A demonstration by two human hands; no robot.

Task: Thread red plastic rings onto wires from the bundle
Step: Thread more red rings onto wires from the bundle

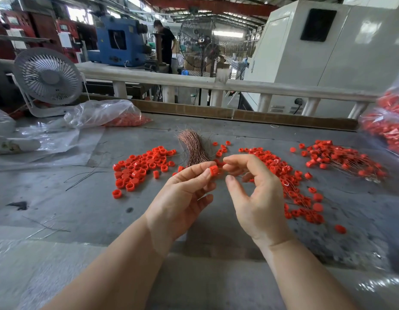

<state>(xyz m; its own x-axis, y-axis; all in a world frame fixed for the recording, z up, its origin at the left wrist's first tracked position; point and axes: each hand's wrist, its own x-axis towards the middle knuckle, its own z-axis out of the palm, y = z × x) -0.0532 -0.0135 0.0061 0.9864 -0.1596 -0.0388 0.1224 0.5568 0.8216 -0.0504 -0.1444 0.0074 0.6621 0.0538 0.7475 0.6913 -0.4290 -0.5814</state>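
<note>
My left hand pinches one red plastic ring between thumb and fingertips, above the grey table. My right hand hovers just right of it with fingers curled; a thin wire seems to run by its fingertips, too fine to be sure. The copper-coloured wire bundle lies just behind the hands. A pile of loose red rings spreads to the left. More rings lie to the right. Rings threaded on wires are heaped at the far right.
A white desk fan stands at the back left. A clear bag of red rings lies beside it, and another bag sits at the right edge. Stray wires lie left. A white railing borders the table; a person stands far behind.
</note>
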